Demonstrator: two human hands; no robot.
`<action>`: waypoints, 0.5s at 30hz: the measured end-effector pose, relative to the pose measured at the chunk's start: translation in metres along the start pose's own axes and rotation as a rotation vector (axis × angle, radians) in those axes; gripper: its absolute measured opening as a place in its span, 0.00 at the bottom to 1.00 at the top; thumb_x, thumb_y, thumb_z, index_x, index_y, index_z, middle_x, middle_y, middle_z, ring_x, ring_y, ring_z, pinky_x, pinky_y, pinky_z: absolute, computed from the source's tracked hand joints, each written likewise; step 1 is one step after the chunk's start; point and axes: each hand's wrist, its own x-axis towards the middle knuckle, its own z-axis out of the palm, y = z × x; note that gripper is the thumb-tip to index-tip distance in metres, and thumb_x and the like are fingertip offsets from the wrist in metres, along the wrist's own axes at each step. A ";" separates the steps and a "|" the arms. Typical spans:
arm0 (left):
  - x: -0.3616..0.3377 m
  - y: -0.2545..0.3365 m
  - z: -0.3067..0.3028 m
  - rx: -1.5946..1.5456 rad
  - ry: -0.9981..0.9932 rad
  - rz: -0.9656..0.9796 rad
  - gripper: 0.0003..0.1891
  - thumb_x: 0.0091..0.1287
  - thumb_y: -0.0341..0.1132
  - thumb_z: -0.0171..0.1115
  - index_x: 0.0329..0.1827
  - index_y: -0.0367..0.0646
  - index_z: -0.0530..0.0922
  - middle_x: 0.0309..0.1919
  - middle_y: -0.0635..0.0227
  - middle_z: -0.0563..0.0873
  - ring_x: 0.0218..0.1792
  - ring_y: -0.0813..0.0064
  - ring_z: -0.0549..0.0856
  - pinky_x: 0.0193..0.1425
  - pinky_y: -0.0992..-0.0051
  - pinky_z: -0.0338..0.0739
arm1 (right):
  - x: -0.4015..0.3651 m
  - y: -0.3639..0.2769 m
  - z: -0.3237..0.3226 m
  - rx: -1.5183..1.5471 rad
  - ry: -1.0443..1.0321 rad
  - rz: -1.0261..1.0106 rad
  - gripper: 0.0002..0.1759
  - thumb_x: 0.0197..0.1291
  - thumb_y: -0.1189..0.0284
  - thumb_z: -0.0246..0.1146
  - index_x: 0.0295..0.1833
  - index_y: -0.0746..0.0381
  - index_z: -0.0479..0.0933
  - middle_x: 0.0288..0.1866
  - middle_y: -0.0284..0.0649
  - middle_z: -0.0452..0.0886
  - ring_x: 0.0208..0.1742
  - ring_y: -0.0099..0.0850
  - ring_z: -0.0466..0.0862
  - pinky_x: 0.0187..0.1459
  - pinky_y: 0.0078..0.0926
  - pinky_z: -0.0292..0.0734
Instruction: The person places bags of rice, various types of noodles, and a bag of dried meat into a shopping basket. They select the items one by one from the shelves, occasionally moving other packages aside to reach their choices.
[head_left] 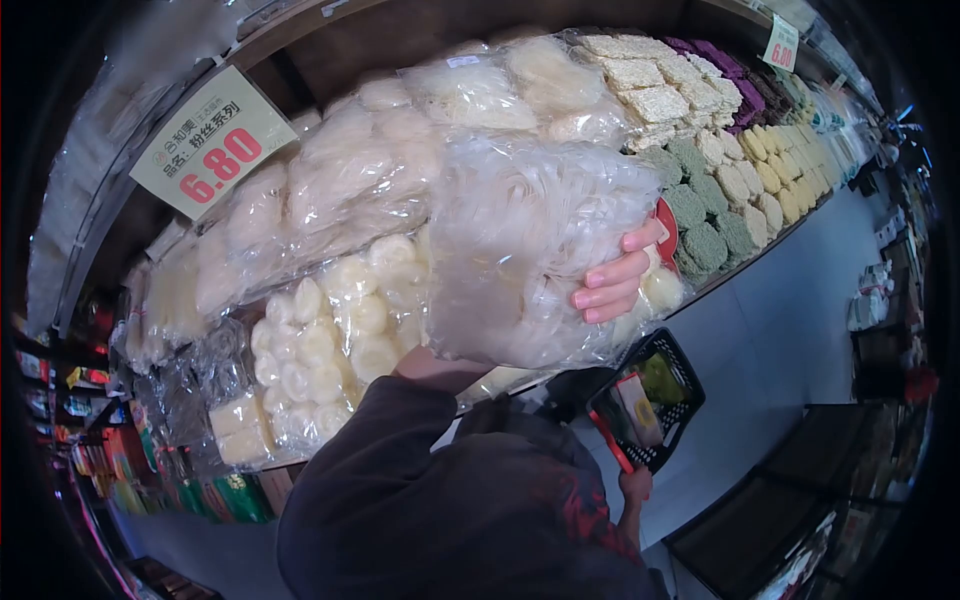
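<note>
A clear plastic bag of whitish noodles [530, 240] is held up in front of me, above the shelf display. My left hand [615, 285] grips it from behind; the forearm passes under the bag and the fingers curl round its right edge. The palm and thumb are hidden. Low on the right, my right hand [635, 487] is closed on the red handle of a black shopping basket [675, 375]. Inside the basket lie a flat package [640, 408] and something yellow-green [660, 378].
Bagged dried noodles [350, 170] fill the shelf, with pale round noodle cakes [305, 360] in front. Green noodle cakes [695, 210] and yellow ones [785, 165] stand to the right. A price sign [215, 140] reads 6.80. Grey floor [775, 330] runs along the right.
</note>
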 end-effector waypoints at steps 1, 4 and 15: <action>0.001 -0.001 0.002 0.035 0.037 0.010 0.18 0.74 0.46 0.57 0.51 0.42 0.65 0.32 0.60 0.82 0.28 0.62 0.88 0.32 0.64 0.85 | 0.001 0.000 0.000 0.001 0.000 0.007 0.17 0.52 0.68 0.64 0.48 0.50 0.88 0.38 0.50 0.88 0.44 0.53 0.87 0.51 0.50 0.82; -0.002 -0.004 0.008 0.027 0.112 0.030 0.18 0.73 0.46 0.58 0.50 0.42 0.65 0.32 0.60 0.83 0.28 0.62 0.88 0.32 0.64 0.85 | 0.002 0.001 0.001 -0.004 -0.031 0.025 0.17 0.53 0.67 0.65 0.49 0.49 0.88 0.39 0.50 0.88 0.45 0.52 0.88 0.51 0.49 0.82; -0.029 0.005 -0.036 -0.010 -0.048 -0.109 0.30 0.68 0.49 0.65 0.63 0.40 0.64 0.45 0.53 0.80 0.48 0.51 0.85 0.58 0.49 0.74 | 0.009 0.002 0.014 0.029 -0.077 -0.001 0.13 0.54 0.64 0.66 0.44 0.53 0.88 0.40 0.52 0.88 0.45 0.53 0.87 0.51 0.49 0.82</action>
